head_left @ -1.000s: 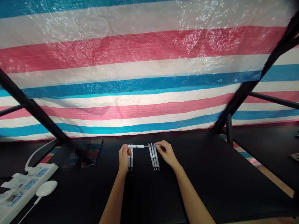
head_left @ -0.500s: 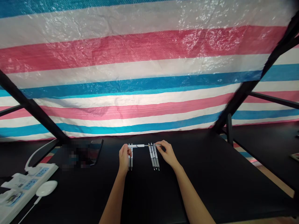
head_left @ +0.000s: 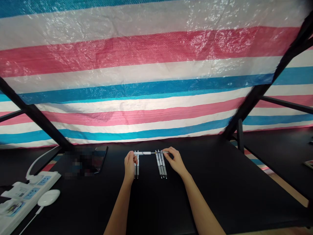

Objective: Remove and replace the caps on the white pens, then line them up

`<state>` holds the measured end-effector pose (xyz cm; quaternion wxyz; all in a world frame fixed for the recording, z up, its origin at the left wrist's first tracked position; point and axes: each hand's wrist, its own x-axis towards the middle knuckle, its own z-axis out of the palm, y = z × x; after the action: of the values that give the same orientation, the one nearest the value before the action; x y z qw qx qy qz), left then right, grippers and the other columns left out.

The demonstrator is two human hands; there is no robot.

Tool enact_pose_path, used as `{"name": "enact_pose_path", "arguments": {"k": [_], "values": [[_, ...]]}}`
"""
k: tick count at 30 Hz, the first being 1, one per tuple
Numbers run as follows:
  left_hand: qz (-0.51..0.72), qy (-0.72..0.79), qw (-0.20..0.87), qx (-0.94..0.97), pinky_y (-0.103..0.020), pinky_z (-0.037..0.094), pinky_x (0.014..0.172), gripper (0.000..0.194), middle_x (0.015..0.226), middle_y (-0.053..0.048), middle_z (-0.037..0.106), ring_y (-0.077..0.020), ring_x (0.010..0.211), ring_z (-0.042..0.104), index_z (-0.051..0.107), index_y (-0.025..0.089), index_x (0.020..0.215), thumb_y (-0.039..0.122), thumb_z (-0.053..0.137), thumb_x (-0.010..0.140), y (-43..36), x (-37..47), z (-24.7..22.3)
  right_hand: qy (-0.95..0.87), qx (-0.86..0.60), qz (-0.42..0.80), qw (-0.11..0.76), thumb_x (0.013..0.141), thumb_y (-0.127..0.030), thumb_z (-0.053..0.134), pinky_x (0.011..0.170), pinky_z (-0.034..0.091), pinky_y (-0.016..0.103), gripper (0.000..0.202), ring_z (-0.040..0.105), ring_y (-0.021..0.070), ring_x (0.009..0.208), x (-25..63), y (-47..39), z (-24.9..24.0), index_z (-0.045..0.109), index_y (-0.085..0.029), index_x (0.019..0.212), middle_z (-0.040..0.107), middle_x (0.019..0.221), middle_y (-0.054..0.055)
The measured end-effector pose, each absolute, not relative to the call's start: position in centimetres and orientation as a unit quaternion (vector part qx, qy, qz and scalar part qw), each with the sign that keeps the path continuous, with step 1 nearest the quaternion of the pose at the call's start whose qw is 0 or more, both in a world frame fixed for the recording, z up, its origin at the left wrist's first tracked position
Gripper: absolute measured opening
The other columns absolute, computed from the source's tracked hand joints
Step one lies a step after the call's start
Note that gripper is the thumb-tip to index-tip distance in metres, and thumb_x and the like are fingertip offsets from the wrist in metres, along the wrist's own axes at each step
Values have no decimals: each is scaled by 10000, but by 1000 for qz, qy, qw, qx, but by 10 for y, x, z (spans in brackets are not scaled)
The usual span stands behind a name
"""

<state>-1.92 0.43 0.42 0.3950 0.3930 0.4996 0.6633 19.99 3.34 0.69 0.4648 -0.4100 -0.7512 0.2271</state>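
Between my two hands a white pen barrel (head_left: 144, 153) lies level above the table. My left hand (head_left: 130, 163) pinches its left end. A thin refill (head_left: 153, 152) sticks out of the barrel's right end and runs to my right hand (head_left: 174, 159), whose fingertips are closed on a slim greyish pen part; its exact shape is too small to make out. Below the left hand lie white pens with grey grips (head_left: 137, 168), partly covered by the fingers. Three similar pens (head_left: 161, 166) lie side by side near the right hand, tips toward me.
A phone-like dark device (head_left: 101, 160) lies at the left, with a blurred patch beside it. A white power strip (head_left: 31, 192) with plugs and a white round-ended charger (head_left: 49, 197) is at the lower left. Black frame posts (head_left: 246, 111) and a striped sheet (head_left: 146, 119) stand behind the black table (head_left: 158, 209).
Almost nothing differs. The barrel seems to have shifted very slightly left; both hands keep their hold.
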Motion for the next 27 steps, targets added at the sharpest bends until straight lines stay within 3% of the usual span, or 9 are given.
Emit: {"name": "enact_pose_path", "arguments": {"k": [19, 27], "values": [[650, 502, 385, 420, -196, 297, 419, 367, 487, 74, 308, -70, 411, 337, 331, 206, 568, 426, 429, 844, 6, -17, 0, -768, -411, 210, 444, 890, -319, 485, 737, 431, 321, 201, 584, 185, 760, 196, 33, 5, 655, -215, 913, 627, 802, 41], [592, 525, 341, 508, -204, 315, 431, 407, 485, 50, 406, -80, 422, 377, 407, 197, 585, 502, 395, 855, 5, -7, -6, -781, -415, 201, 422, 897, -305, 464, 745, 416, 323, 208, 582, 181, 751, 187, 30, 2, 647, -211, 930, 619, 792, 36]]}}
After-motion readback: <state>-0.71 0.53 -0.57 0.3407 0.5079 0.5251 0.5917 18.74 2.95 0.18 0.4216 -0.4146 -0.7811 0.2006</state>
